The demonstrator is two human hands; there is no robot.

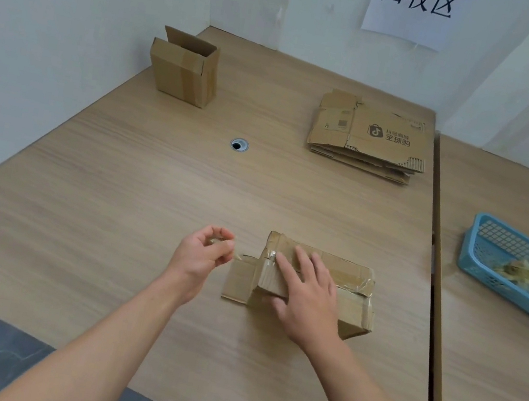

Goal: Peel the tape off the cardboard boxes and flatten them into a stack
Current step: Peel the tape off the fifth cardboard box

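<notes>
A small taped cardboard box (353, 276) lies on the wooden table (115, 211) near its front edge, one end flap folded out to the left. My right hand (306, 288) presses flat on top of the box with straight fingers. My left hand (202, 253) is just left of the box and pinches a strip of clear tape (236, 254) that stretches from its fingertips to the box's left end. A stack of flattened boxes (370, 137) lies at the back right. An upright open box (183, 68) stands at the back left.
A blue plastic basket (496, 258) holding crumpled tape sits on the adjoining table to the right. A round cable hole (239, 144) is in the table's middle. White walls close in the left and back, with a paper sign (414, 9) on the back wall.
</notes>
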